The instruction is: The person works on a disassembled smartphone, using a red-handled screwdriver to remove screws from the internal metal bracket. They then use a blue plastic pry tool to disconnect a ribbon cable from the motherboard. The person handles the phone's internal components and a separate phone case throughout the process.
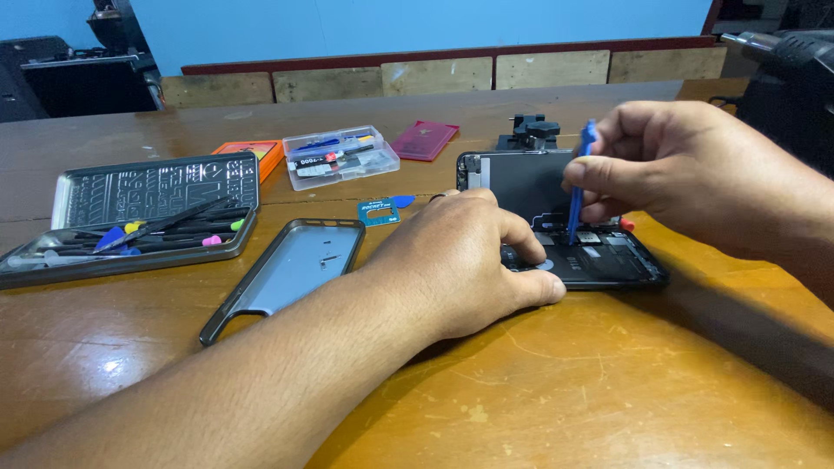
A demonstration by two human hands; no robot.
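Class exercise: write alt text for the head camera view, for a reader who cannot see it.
A person's right hand holds a blue pry tool upright over an opened black phone while the left hand steadies it on a wooden table. A phone case and tool tray lie to the left.

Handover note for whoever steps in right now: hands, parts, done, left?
Left hand: pressed on the near end of the opened phone, steadying it on the table.
Right hand: pinch grip on a blue pry tool, tip down inside the phone.
Parts: grey case lies left of the phone; open tool tray far left; clear parts box behind.
Done: phone open, case off.
Left: the prying in the phone's middle is in progress; I cannot tell how far.
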